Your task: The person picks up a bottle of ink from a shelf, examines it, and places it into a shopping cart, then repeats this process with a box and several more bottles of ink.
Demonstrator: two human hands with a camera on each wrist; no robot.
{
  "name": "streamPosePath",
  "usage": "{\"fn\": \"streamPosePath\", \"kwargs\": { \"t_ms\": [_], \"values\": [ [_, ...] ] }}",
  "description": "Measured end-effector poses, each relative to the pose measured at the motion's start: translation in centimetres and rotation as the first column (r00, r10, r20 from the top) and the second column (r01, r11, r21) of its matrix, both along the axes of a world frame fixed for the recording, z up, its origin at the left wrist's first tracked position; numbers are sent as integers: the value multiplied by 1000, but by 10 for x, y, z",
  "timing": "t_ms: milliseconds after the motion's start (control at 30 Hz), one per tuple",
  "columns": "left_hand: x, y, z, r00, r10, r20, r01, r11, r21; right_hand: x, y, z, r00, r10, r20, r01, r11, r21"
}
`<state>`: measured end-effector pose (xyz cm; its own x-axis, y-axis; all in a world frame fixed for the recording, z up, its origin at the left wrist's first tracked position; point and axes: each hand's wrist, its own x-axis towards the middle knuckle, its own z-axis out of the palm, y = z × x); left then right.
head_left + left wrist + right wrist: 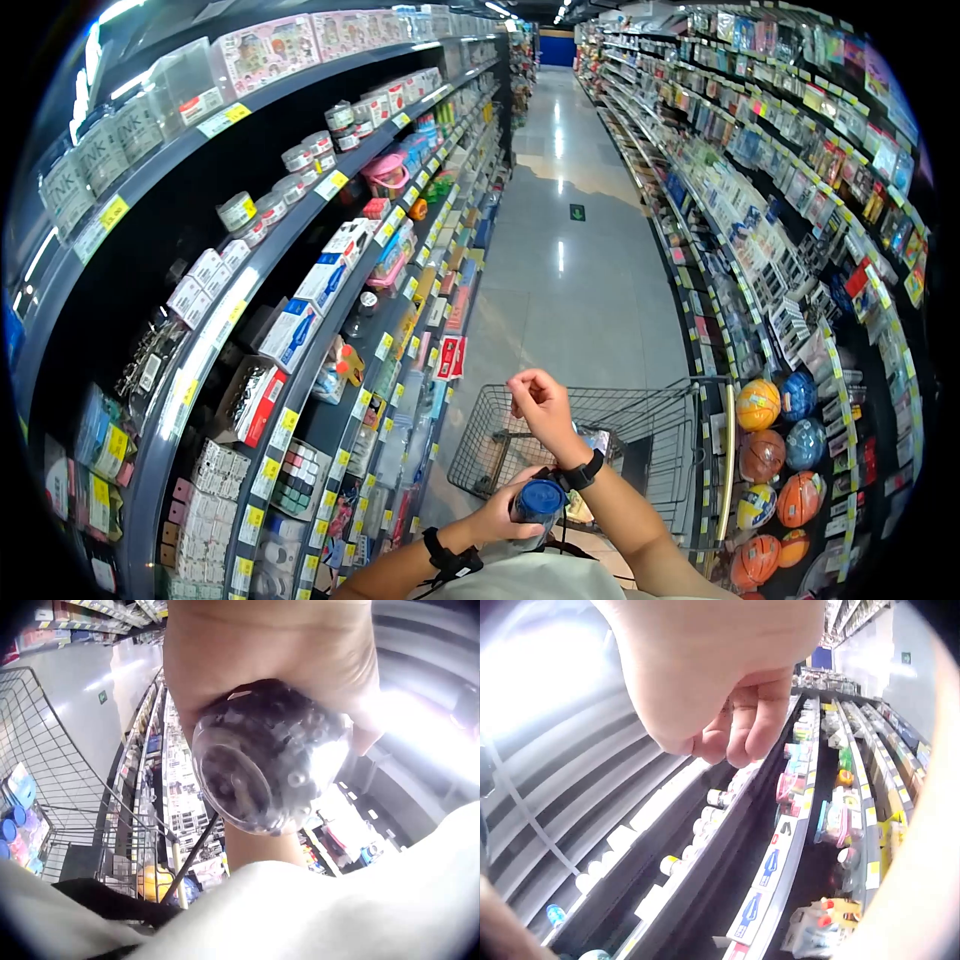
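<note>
My left hand [500, 513] grips a clear, rounded container [300, 761] close to the body, its blue lid [540, 497] facing up in the head view. The left wrist view shows the fingers of that hand [270, 645] wrapped round its side, with the round base toward the camera. Raised in front of it, over the cart, my right hand [543, 408] holds nothing. Its fingers [742, 735] are loosely bent in the right wrist view, apart from the container and the shelves.
A wire shopping cart [480, 440] with some goods inside stands just ahead. Tall stocked shelves [160, 410] line the left side; racks with packets and wrapped balls [762, 455] line the right. Between them the tiled aisle floor [560, 310] runs toward a blue panel [557, 50].
</note>
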<state>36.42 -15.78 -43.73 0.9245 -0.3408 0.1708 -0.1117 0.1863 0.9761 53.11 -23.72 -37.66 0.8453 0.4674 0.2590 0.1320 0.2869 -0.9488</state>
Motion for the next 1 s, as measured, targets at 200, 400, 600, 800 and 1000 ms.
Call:
{"fn": "streamPosePath", "kwargs": {
  "t_ms": [200,400,600,800,1000],
  "values": [
    [5,-13,-2,992,-61,-109,49,993,-107,2,-32,2,819,-110,563,300,919,-256],
    [13,-27,4,988,-106,-112,106,994,-6,-4,-55,-2,907,-188,376,284,934,-217],
    [23,-22,18,922,215,-321,-273,950,-148,-4,-111,-11,970,-236,64,241,968,-74],
    [41,-44,18,726,423,-542,-583,797,-158,-39,-133,-52,969,171,-178,-195,973,-125],
    [44,-84,11,629,473,-616,-586,810,23,-44,-152,-101,903,181,-390,-232,969,-88]
  ]
}}
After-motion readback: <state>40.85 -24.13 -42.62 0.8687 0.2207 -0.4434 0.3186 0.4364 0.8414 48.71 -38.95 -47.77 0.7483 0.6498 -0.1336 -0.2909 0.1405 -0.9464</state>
